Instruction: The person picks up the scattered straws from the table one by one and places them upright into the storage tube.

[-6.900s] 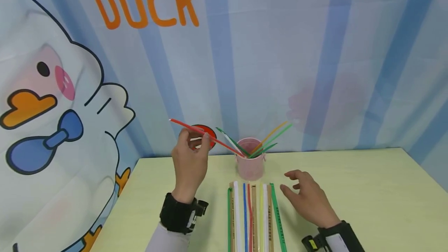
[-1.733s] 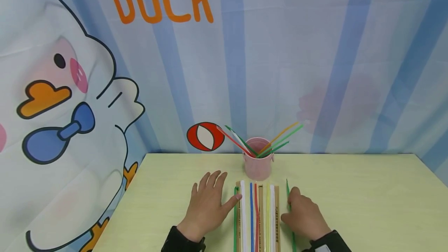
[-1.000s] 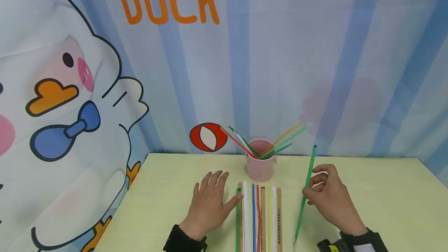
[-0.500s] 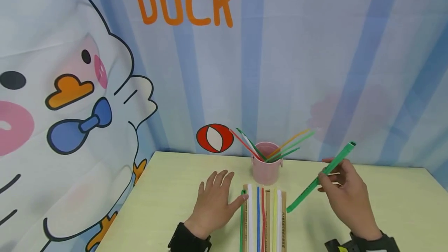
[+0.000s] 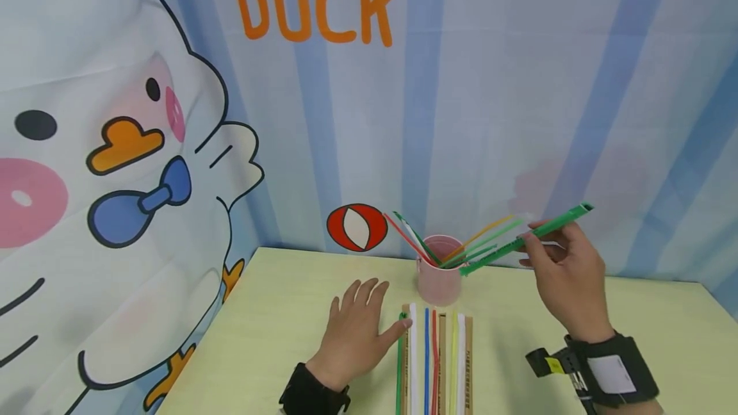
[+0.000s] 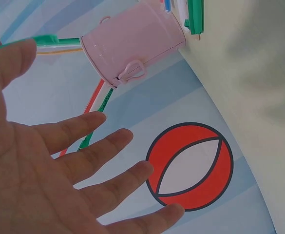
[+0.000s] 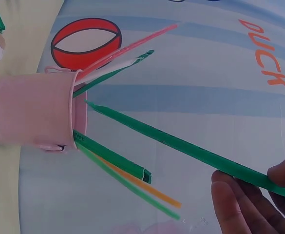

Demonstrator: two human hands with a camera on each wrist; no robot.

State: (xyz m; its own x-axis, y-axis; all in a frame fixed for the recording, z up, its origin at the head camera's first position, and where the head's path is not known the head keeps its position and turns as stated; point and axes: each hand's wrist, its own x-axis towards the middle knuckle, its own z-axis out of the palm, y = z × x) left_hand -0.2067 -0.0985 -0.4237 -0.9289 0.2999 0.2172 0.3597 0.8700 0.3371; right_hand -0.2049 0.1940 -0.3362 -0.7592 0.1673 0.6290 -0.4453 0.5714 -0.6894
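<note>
My right hand [image 5: 567, 274] pinches a green straw [image 5: 527, 240] between thumb and fingers, in the air right of a small pink bucket [image 5: 439, 284]. In the right wrist view the straw's pointed end [image 7: 96, 106] lies right by the bucket's mouth. Red, white, green and orange straws lean out of the bucket to both sides. My left hand [image 5: 357, 335] is spread over the table, its thumb at the top left of a row of straws [image 5: 435, 364]. Side by side in that row lie green, brown, white, blue, red and yellow ones.
The pale yellow table [image 5: 277, 312] ends at a blue striped backdrop [image 5: 478, 101] printed with a duck [image 5: 132, 210] and a red-and-white ball [image 5: 357, 227]. Behind the straw row stands the bucket, close to the table's back edge.
The right hand took the green straw from the row's right end, lifted it and carried it to the bucket. Earlier, the left hand placed a red straw in the bucket, then settled beside the row.
</note>
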